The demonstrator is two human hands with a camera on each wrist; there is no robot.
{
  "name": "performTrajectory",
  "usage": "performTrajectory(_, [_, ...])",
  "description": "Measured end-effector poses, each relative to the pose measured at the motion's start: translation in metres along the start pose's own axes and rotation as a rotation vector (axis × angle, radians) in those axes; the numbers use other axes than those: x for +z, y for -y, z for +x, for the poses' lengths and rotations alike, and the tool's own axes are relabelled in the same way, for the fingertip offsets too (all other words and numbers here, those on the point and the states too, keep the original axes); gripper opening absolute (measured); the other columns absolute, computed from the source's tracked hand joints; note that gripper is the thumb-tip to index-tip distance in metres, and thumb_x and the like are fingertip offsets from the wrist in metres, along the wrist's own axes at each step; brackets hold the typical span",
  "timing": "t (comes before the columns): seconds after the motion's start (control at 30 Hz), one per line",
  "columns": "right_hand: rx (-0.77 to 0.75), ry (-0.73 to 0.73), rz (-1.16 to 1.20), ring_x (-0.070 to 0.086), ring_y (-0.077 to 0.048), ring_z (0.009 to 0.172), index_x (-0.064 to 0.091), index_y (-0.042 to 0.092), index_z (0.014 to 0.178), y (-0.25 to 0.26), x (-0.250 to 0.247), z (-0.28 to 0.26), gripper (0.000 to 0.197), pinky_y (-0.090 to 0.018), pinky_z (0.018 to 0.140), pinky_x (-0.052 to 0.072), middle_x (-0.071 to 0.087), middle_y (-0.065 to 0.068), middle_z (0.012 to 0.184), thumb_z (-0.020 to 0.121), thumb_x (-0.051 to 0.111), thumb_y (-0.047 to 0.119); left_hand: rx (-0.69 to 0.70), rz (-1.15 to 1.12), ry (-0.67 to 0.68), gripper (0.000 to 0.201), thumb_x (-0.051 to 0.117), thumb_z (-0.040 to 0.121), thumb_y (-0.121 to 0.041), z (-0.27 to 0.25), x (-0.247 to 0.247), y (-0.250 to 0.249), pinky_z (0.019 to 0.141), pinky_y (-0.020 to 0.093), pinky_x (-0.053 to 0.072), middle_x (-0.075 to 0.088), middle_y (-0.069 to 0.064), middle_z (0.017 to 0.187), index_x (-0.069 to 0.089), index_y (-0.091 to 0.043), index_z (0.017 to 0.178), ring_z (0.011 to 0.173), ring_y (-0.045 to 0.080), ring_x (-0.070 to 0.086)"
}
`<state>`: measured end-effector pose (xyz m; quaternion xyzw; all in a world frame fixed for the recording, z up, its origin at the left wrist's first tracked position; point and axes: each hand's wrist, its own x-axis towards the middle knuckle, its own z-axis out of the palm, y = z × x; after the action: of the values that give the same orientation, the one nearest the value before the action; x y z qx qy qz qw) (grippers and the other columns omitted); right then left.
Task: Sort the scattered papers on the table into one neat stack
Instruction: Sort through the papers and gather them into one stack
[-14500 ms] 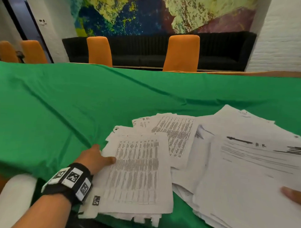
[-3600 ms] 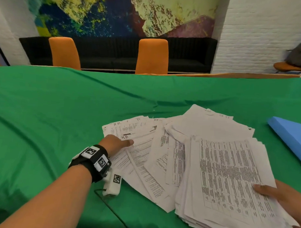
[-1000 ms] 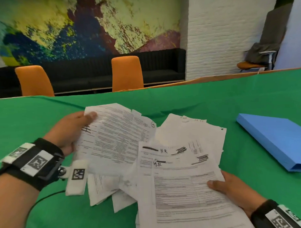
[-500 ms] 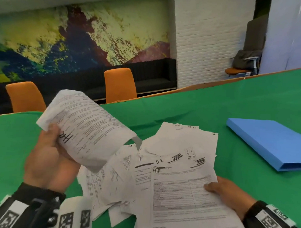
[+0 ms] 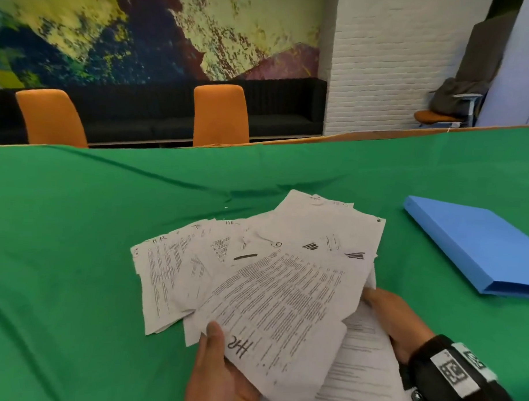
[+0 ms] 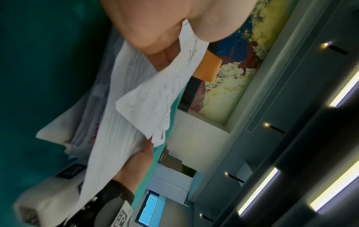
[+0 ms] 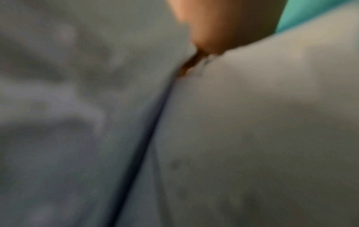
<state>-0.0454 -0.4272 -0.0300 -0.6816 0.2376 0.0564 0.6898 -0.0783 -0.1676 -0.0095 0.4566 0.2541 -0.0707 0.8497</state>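
One sheet (image 5: 271,314), headed "HR" in handwriting and held upside down to the viewer, now lies across the top of the pile; half a second ago the left hand (image 5: 218,375) had it raised and curled in the air off to the left. That hand pinches the sheet's near corner, thumb on top beside the handwriting and palm beneath, which the left wrist view confirms. So the sheet has come down onto the heap but is not let go, and it sits askew, its long edge running diagonally over the papers below.

At the near right, the right hand (image 5: 394,319) is tucked against the right edge of the pile (image 5: 362,371), fingers hidden under the sheets, so I cannot tell how they lie; the right wrist view is only blur and paper. It has kept that place at the pile's right side over the last second.

Further out, the remaining papers (image 5: 170,272) fan to the left and far side over the green worktop (image 5: 61,238), corners jutting at several angles. By my reckoning the gathering is well along, since everything overlaps in one heap, yet squaring the edges is not yet done.

Off to the far right a blue folder (image 5: 477,246) lies apart from the papers.
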Motion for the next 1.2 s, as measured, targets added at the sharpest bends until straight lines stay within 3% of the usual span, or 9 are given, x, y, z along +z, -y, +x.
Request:
performTrajectory(0.17, [0.000,0.091,0.179,0.074,-0.035,0.107,0.069,0.021,0.121,-0.001,0.000,0.002,0.055,-0.050,0.103,0.051,0.077,-0.011,0.116,0.098,0.041,0.061,-0.211,0.001,0.241,0.038,0.051,0.101,-0.024,-0.018,-0.006,0.010,0.066,0.061,0.060,0.070,0.028,0.117,0.056,-0.018,0.139,0.099,0.047,0.070])
performTrajectory(0.3, [-0.003,0.194,0.035,0.074,-0.039,0.102,0.060,0.009,0.131,-0.005,-0.004,0.007,0.031,-0.053,0.093,0.058,0.077,-0.016,0.115,0.101,0.056,0.016,-0.148,0.930,0.775,0.066,0.076,0.069,-0.073,-0.019,-0.046,-0.028,0.103,0.049,0.046,0.064,0.001,0.086,0.070,-0.016,0.101,0.080,0.012,0.063])
performTrajectory(0.37, [0.029,0.189,0.019,0.075,-0.041,0.100,0.059,0.008,0.131,-0.005,-0.007,0.009,0.031,-0.052,0.087,0.060,0.077,-0.018,0.113,0.101,0.053,0.005,-0.145,1.260,0.916,0.035,0.061,0.085,-0.068,-0.015,-0.036,-0.060,0.084,0.028,0.047,0.062,-0.009,0.078,0.071,-0.035,0.075,0.073,0.003,0.056])
performTrajectory(0.47, [0.065,0.168,0.069,0.074,-0.044,0.097,0.059,0.003,0.128,-0.006,-0.009,0.012,0.029,-0.054,0.086,0.061,0.076,-0.022,0.112,0.102,0.047,0.001,0.103,1.228,0.675,0.033,0.064,0.092,-0.047,0.009,-0.023,-0.099,0.066,0.028,0.055,0.073,0.002,0.079,0.076,-0.018,0.082,0.068,0.014,0.065])
performTrajectory(0.57, [0.081,0.131,0.081,0.075,-0.044,0.086,0.059,-0.003,0.124,-0.008,-0.010,0.014,0.027,-0.053,0.081,0.062,0.076,-0.027,0.107,0.100,0.047,0.003,0.488,1.389,0.199,0.028,0.060,0.098,-0.038,0.072,-0.013,-0.106,0.089,0.038,0.056,0.071,-0.001,0.109,0.069,-0.020,0.118,0.095,0.019,0.068])
performTrajectory(0.7, [0.086,0.159,0.149,0.076,-0.044,0.087,0.058,0.001,0.126,-0.006,-0.007,0.009,0.028,-0.048,0.069,0.065,0.075,-0.026,0.109,0.104,0.049,0.014,0.284,1.492,0.193,0.064,0.066,0.094,-0.034,0.132,0.003,-0.086,0.108,0.044,0.047,0.057,0.011,0.143,0.043,-0.017,0.151,0.126,0.031,0.058])
performTrajectory(0.83, [0.022,0.174,0.110,0.076,-0.042,0.094,0.059,0.004,0.130,-0.009,-0.005,0.011,0.030,-0.045,0.068,0.065,0.076,-0.023,0.112,0.101,0.053,0.010,0.236,1.509,0.241,0.056,0.078,0.086,-0.032,0.137,0.012,-0.082,0.097,0.036,0.053,0.065,0.005,0.129,0.057,-0.013,0.134,0.112,0.025,0.065])
performTrajectory(0.97, [0.045,0.159,0.108,0.077,-0.040,0.084,0.060,0.003,0.124,-0.006,-0.004,0.009,0.024,-0.043,0.061,0.064,0.077,-0.024,0.106,0.103,0.050,0.009,0.238,1.191,0.272,0.020,0.079,0.086,-0.023,0.130,0.003,-0.108,0.058,0.028,0.050,0.077,0.011,0.091,0.071,-0.008,0.097,0.067,0.017,0.067])
performTrajectory(1.2, [0.070,0.155,0.088,0.078,-0.039,0.079,0.061,0.001,0.119,-0.004,-0.002,0.008,0.022,-0.042,0.059,0.064,0.078,-0.024,0.101,0.104,0.050,0.011,0.239,0.820,0.258,0.021,0.069,0.094,-0.025,0.119,-0.018,-0.152,0.062,0.032,0.048,0.072,0.013,0.085,0.065,-0.016,0.076,0.072,0.024,0.061])
